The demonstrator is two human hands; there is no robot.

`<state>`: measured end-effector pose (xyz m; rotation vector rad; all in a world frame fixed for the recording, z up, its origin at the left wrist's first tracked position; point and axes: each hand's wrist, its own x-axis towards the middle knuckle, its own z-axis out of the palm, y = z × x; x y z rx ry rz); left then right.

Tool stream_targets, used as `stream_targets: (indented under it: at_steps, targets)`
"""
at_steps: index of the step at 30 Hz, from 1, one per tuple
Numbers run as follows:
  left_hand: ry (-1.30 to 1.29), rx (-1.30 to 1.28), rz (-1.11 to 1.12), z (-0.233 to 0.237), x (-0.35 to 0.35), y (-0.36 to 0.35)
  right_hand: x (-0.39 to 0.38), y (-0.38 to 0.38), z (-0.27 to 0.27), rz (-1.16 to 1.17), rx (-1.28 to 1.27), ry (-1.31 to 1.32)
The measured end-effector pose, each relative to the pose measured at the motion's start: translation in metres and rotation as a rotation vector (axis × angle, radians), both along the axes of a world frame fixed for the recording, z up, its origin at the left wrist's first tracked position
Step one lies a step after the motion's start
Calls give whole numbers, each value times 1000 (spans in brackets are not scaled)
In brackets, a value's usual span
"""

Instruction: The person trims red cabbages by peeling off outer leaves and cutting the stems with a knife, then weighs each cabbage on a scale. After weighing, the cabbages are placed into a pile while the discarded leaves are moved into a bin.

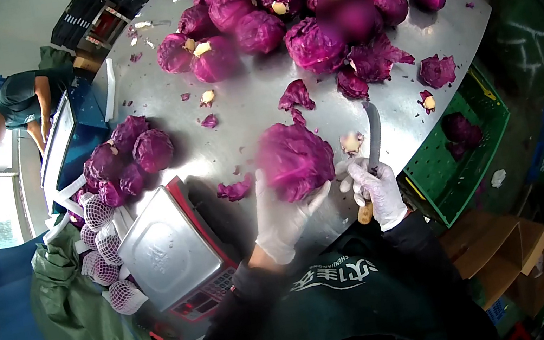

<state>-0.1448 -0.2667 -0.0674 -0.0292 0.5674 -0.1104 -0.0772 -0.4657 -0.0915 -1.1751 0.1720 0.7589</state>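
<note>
A purple cabbage [297, 160] rests in my left hand [279, 215], which wears a white glove and cups it from below and the left, above the metal table. My right hand [377, 192], also gloved, is closed around the wooden handle of a knife [373, 132]. The curved blade points away from me, just right of the cabbage. A cut piece of cabbage stem [352, 143] lies between the cabbage and the blade. Loose purple leaves [296, 96] lie beyond the cabbage, and another leaf scrap [235, 188] is to its left.
A large heap of purple cabbages [257, 30] covers the far table; a smaller group [124, 158] sits left. A weighing scale [167, 247] stands near my left arm, beside net-wrapped cabbages [103, 250]. At right are a green crate [445, 185] and cardboard box [498, 248]. Another person [33, 101] bends at far left.
</note>
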Motion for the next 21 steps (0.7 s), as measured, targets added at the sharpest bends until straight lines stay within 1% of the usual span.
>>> stream_targets:
  at_steps: [2, 5, 6, 9, 12, 13, 14, 15, 17, 18, 19, 21]
  targets:
    - [-18, 247, 3, 12, -1, -3, 0, 5, 11, -34, 51, 64]
    - [-119, 907, -21, 13, -5, -1, 2, 10, 21, -79, 152, 199]
    - [-108, 1000, -15, 14, -6, 0, 4, 12, 17, -52, 203, 261]
    - [-324, 1196, 14, 19, -1, 1, 5, 18, 20, 14, 218, 460]
    - [-424, 1395, -37, 14, -2, 7, 5, 19, -1, 175, 632, 557]
    - [-468, 1475, -63, 13, -2, 10, 4, 20, -6, 70, 577, 548]
    - [-544, 1504, -70, 13, -2, 15, 2, 24, -10, -35, 522, 539]
    - [-571, 1346, -114, 21, -3, 18, 3, 28, -1, -125, 496, 504]
    - [-616, 1033, -185, 59, 0, 19, 6, 36, 18, -298, 437, 422]
    - [-584, 1012, -301, 72, 1, 20, 6, 22, 1, -215, 505, 283]
    - [-553, 991, -417, 86, 2, 21, 10, 18, 8, -126, 482, 180]
    - [-500, 625, -425, 73, -11, 26, 19, 9, 23, 29, 435, -41]
